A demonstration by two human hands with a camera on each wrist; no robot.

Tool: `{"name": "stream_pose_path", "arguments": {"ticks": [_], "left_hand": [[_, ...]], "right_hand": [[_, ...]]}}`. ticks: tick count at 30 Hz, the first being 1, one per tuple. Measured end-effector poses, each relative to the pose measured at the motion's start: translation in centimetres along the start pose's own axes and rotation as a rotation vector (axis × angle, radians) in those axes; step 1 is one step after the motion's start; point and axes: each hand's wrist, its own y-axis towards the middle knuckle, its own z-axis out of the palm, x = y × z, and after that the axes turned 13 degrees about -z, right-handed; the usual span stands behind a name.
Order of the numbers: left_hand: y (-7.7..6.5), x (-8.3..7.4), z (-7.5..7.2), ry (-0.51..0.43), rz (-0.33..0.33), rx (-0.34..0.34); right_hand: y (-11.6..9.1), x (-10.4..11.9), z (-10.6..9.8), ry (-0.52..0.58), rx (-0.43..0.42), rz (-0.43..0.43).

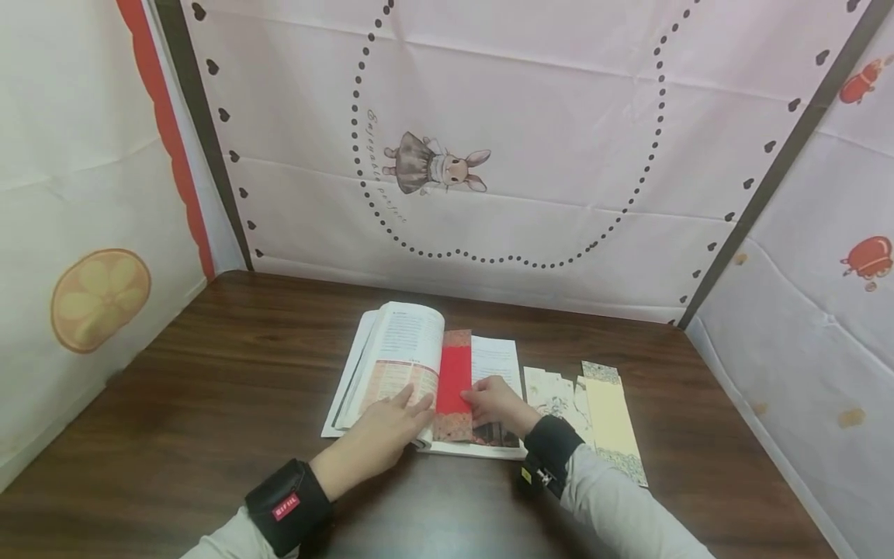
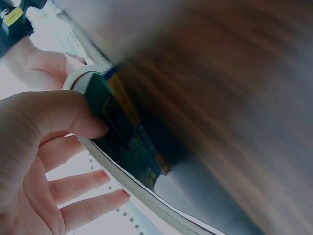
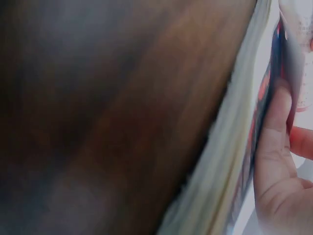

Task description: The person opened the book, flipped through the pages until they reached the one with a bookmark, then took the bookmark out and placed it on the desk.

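An open book (image 1: 403, 341) lies on the table, its left pages arched up. My left hand (image 1: 388, 432) holds these pages at the lower edge. In the left wrist view the thumb (image 2: 80, 115) presses the dark green underside, while the fingers spread over the page side. Along the book's middle lies a red bookmark (image 1: 455, 373) with patterned ends. My right hand (image 1: 497, 404) pinches its right edge, the thumb (image 3: 279, 110) beneath it and a finger on top in the right wrist view. Under the bookmark is the right page (image 1: 497, 355), with a dark picture low down.
Right of the book lie several pale illustrated cards (image 1: 555, 392) and a long yellow bookmark (image 1: 611, 411) with patterned ends. The brown wooden table (image 1: 174, 404) is bordered by white printed cloth (image 1: 545, 155) at the back and sides.
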Motion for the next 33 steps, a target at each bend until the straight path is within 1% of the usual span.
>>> {"name": "stream_pose_path", "arguments": {"ticks": [4, 7, 12, 17, 22, 26, 29, 33], "left_hand": [[0.4, -0.5, -0.1, 0.011, -0.013, 0.036], [0.5, -0.8, -0.3, 0.021, -0.019, 0.059], [0.7, -1.0, -0.3, 0.033, -0.010, 0.057], [0.9, -1.0, -0.3, 0.053, 0.002, 0.051], [1.4, -1.0, -0.4, 0.058, 0.011, 0.050], [1.6, -0.9, -0.3, 0.059, 0.013, 0.047], [1.7, -0.9, -0.2, 0.063, 0.027, 0.040], [1.8, -0.9, -0.2, 0.062, 0.038, 0.034]], "right_hand": [[-0.1, -0.3, -0.1, 0.013, -0.019, 0.001], [-0.1, -0.6, -0.5, -0.010, -0.028, -0.002], [-0.4, -1.1, -1.7, -0.037, -0.044, 0.034], [-1.0, -1.1, -3.2, -0.053, -0.066, 0.065], [-2.3, -1.6, -5.7, -0.079, -0.073, 0.077], [-3.6, -3.0, -7.8, -0.092, -0.082, 0.085], [-4.9, -4.2, -9.6, -0.093, -0.076, 0.063], [-7.1, -5.4, -12.4, -0.039, -0.049, 0.022]]}}
